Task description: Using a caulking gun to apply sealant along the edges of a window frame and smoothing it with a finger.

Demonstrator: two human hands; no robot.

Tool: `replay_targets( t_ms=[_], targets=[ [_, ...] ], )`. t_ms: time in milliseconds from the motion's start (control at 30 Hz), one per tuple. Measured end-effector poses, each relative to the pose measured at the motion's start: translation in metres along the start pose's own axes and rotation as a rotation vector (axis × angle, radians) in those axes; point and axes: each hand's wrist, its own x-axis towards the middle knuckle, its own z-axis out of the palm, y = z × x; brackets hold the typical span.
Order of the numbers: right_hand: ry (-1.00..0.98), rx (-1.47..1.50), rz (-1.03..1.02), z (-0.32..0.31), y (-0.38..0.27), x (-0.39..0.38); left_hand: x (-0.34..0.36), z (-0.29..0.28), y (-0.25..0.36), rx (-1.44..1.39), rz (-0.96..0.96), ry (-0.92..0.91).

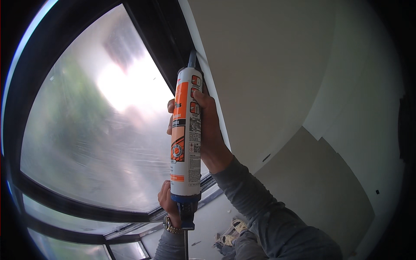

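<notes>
A caulking gun (186, 212) with a dark blue back end points upward, loaded with a white and orange sealant cartridge (179, 143). The cartridge's grey nozzle (192, 58) reaches into the corner where the black window frame (162, 34) meets the white wall edge; its tip is hard to make out. Wrapped around the upper half of the cartridge is my right hand (209, 125), thumb across the front. Lower down, my left hand (167, 200), with a metal watch at the wrist, is closed at the gun's handle end, which partly hides behind the gun.
To the left spreads a large window pane (86, 130), hazy as if under film, with smaller panes (73, 247) below. A plain pale wall (268, 65) rises on the right. My shoes (234, 232) stand on the floor far below. A dark patch marks the floor (320, 186).
</notes>
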Motion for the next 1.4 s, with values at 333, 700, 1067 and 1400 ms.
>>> replay_targets(
  t_ms=[333, 700, 1067, 1400],
  targets=[
    [-0.029, 0.022, 0.015, -0.013, 0.003, 0.000, -0.030, 0.003, -0.012, -0.072, -0.155, -0.092],
    [0.092, -0.118, 0.017, -0.046, 0.018, -0.028, -0.055, 0.017, -0.012, 0.052, -0.037, -0.138],
    [0.143, -0.211, 0.094, -0.090, 0.058, -0.093, -0.122, 0.019, -0.034, -0.065, -0.011, -0.117],
    [0.170, -0.170, 0.133, -0.141, 0.062, -0.121, -0.157, 0.047, -0.037, -0.172, -0.112, -0.131]
  ],
)
